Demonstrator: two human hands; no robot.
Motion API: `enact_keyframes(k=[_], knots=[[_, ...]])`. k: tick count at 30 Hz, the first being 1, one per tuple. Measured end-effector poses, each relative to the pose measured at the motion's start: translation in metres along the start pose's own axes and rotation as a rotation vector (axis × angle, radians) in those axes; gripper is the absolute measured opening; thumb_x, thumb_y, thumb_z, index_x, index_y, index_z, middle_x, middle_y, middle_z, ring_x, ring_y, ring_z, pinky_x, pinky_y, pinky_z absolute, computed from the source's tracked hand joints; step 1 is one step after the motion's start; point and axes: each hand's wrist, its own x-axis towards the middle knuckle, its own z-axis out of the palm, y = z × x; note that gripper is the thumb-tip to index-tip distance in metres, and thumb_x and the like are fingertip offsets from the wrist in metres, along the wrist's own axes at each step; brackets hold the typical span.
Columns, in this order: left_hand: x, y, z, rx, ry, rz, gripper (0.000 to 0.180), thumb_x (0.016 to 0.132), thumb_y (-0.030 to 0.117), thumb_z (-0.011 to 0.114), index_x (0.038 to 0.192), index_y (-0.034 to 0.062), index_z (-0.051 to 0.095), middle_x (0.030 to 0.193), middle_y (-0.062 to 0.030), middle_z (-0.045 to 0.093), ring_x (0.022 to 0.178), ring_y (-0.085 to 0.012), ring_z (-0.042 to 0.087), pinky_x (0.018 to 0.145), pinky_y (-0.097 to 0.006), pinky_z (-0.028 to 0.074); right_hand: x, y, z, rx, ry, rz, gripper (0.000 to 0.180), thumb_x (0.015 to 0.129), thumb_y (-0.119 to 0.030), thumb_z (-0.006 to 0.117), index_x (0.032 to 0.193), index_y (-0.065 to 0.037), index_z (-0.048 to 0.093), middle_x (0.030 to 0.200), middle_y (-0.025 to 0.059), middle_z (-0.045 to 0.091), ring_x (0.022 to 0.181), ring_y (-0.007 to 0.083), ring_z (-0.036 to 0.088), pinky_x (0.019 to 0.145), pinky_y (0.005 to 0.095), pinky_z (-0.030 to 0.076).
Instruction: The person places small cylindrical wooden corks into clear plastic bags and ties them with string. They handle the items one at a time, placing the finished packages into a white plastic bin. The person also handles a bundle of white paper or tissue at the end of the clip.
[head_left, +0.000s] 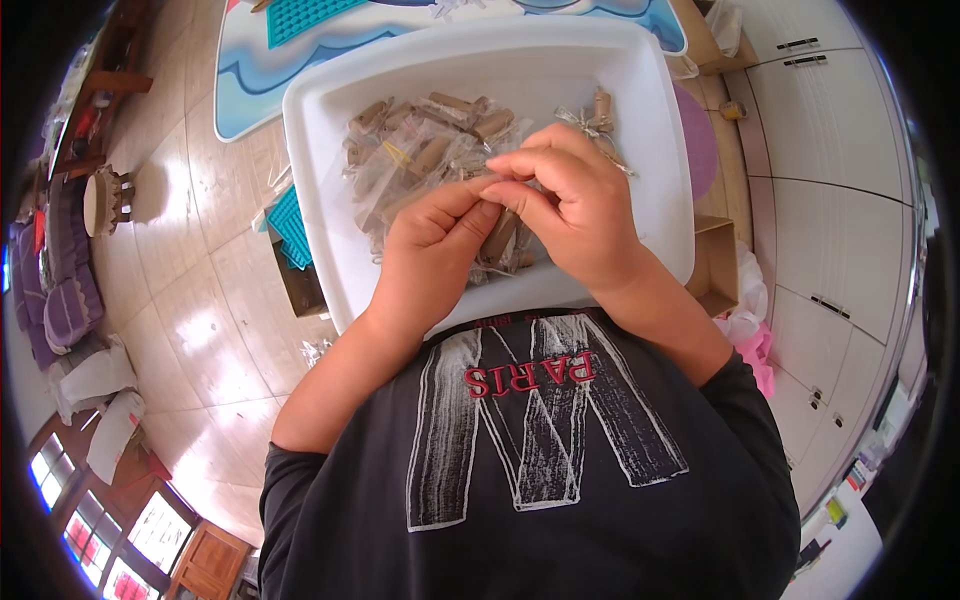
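My left hand (432, 238) and my right hand (582, 200) meet above a white plastic tub (306, 165), fingertips almost touching. Both are closed in a pinch, thumbs against the fingers; what they pinch is too small or hidden to make out. Below them in the tub lies a heap of brown cylindrical pieces (432, 155), several in clear plastic bags (385, 180). Part of the heap is hidden behind my hands. Beyond my right hand, against the tub's right side, lies a brown cylinder (602, 105) with shiny silvery strips (578, 121) beside it.
The tub stands before a table with a blue and white wavy top (245, 85). Teal ridged mats (290, 228) lie left of the tub and at the table's far side. Cardboard boxes (715, 262) flank the tub. White cabinets (840, 230) line the right; a small stool (105, 200) stands left.
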Motion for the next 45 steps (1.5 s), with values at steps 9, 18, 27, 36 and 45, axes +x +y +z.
enact_keyframes(k=[9, 18, 27, 36, 45], knots=[[-0.002, -0.005, -0.003, 0.027, -0.039, -0.025, 0.024, 0.093, 0.009, 0.047, 0.111, -0.0011, 0.058, 0.098, -0.0047, 0.065, 0.079, -0.0049, 0.053, 0.07, -0.019, 0.043, 0.002, 0.026, -0.015, 0.649, 0.372, 0.64, 0.012, 0.09, -0.015, 0.054, 0.091, -0.003, 0.058, 0.071, 0.0026, 0.055, 0.052, 0.0062, 0.04, 0.045, 0.0194, 0.03], [0.001, -0.003, -0.006, -0.064, -0.022, -0.065, 0.024, 0.093, 0.01, 0.047, 0.112, -0.0013, 0.057, 0.1, -0.0067, 0.065, 0.089, -0.0084, 0.057, 0.076, -0.021, 0.045, -0.011, 0.021, -0.026, 0.797, 0.042, 0.773, 0.02, 0.091, -0.023, 0.053, 0.096, -0.004, 0.057, 0.068, -0.0016, 0.053, 0.051, 0.0046, 0.038, 0.045, 0.0203, 0.03], [0.0, 0.003, -0.007, -0.063, 0.031, -0.114, 0.024, 0.093, 0.011, 0.046, 0.11, -0.0025, 0.058, 0.103, -0.0079, 0.063, 0.089, -0.0099, 0.058, 0.077, -0.022, 0.045, -0.004, 0.028, -0.028, 0.92, 0.26, 0.746, 0.013, 0.09, -0.018, 0.052, 0.086, -0.006, 0.055, 0.065, 0.0004, 0.049, 0.049, 0.0059, 0.04, 0.043, 0.0188, 0.027], [-0.003, 0.004, -0.008, -0.084, 0.055, -0.108, 0.021, 0.092, 0.011, 0.05, 0.106, -0.0004, 0.061, 0.097, -0.005, 0.064, 0.085, -0.0088, 0.057, 0.074, -0.021, 0.044, -0.018, 0.011, -0.014, 0.572, -0.148, 0.799, 0.015, 0.086, -0.015, 0.06, 0.091, -0.001, 0.062, 0.076, -0.004, 0.058, 0.072, 0.0024, 0.049, 0.065, 0.0176, 0.04], [-0.002, 0.007, -0.014, 0.065, 0.07, 0.012, 0.016, 0.088, 0.005, 0.053, 0.101, 0.001, 0.063, 0.083, -0.0026, 0.063, 0.075, -0.0068, 0.057, 0.064, -0.021, 0.048, -0.023, 0.013, -0.017, 0.562, -0.18, 0.734, 0.014, 0.086, -0.014, 0.06, 0.09, 0.0, 0.063, 0.076, -0.0047, 0.057, 0.07, 0.0021, 0.047, 0.062, 0.0179, 0.039]])
